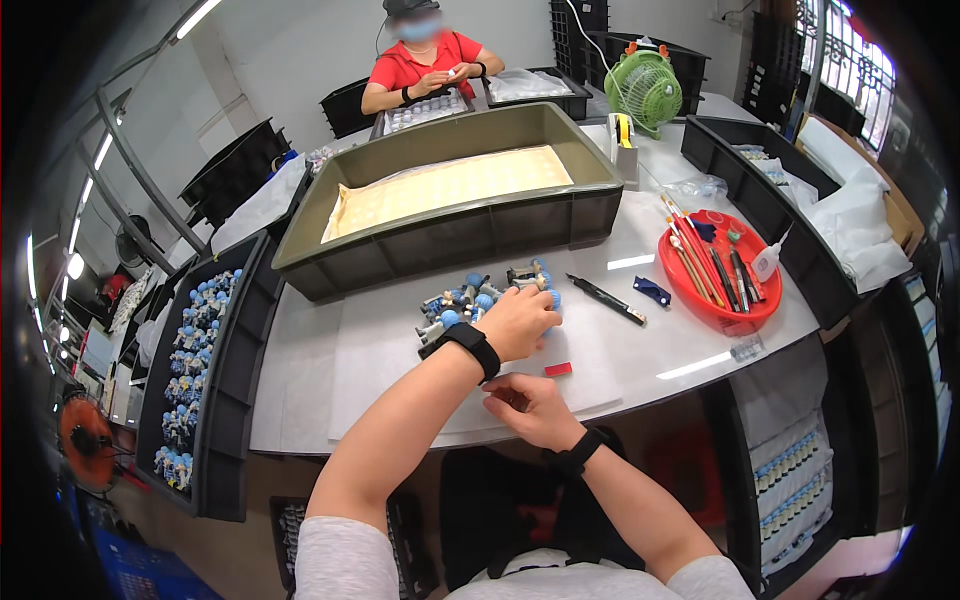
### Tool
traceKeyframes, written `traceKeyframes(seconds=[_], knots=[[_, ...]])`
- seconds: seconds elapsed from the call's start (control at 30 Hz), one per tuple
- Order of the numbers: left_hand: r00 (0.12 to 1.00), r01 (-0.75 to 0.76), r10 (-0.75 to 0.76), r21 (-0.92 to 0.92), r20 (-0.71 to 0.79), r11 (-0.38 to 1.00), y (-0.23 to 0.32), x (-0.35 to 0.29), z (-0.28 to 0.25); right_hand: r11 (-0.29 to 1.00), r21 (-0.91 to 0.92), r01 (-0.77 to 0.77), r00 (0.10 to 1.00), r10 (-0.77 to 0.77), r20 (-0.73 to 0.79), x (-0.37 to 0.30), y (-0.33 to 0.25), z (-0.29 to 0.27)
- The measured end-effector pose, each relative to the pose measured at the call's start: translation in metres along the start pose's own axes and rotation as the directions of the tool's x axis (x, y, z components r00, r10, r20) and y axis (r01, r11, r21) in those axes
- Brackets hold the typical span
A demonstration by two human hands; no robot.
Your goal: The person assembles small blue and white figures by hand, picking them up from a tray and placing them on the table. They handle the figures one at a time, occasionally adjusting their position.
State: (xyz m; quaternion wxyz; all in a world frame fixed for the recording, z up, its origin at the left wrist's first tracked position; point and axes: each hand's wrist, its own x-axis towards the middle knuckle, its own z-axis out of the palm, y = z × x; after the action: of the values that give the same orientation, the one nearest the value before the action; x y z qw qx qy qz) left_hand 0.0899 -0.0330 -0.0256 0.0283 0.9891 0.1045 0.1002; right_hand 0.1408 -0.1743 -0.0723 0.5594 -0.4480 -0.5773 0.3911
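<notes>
Small toy figurines (pixel 450 304) with round light-blue heads lie in a cluster on the white sheet in front of me. My left hand (pixel 520 322) reaches over the cluster's right side, its fingers bent round a blue-headed figurine (pixel 554 299) that they partly hide. Nearer to me, by the table's front edge, my right hand (pixel 540 410) is curled with thumb and fingers drawn together. Whatever it may hold cannot be made out. Between the hands and slightly right lies a small red block (pixel 558 369).
A large grey-green bin (pixel 450 215) with a yellow cloth stands beyond the figurines. To the right are a black pen (pixel 606 299), a dark blue clip-like piece (pixel 652 291) and a red basin (pixel 720 318) of brushes. Black crates (pixel 228 400) flank the table. Across it, a person (pixel 425 65) handles something small.
</notes>
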Motion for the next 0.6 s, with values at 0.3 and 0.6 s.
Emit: traceKeyframes(seconds=[0.3,0.6], knots=[[0.823,0.163,-0.567,-0.972,0.040,0.169,0.032,-0.052,-0.049,0.955,0.288,-0.074,0.991,0.102,-0.086,0.000,0.009,0.000],[0.577,-0.130,-0.806,-0.958,0.136,-0.254,0.069,-0.116,0.000,0.900,0.392,-0.189,0.982,0.177,0.068,-0.001,-0.003,-0.004]])
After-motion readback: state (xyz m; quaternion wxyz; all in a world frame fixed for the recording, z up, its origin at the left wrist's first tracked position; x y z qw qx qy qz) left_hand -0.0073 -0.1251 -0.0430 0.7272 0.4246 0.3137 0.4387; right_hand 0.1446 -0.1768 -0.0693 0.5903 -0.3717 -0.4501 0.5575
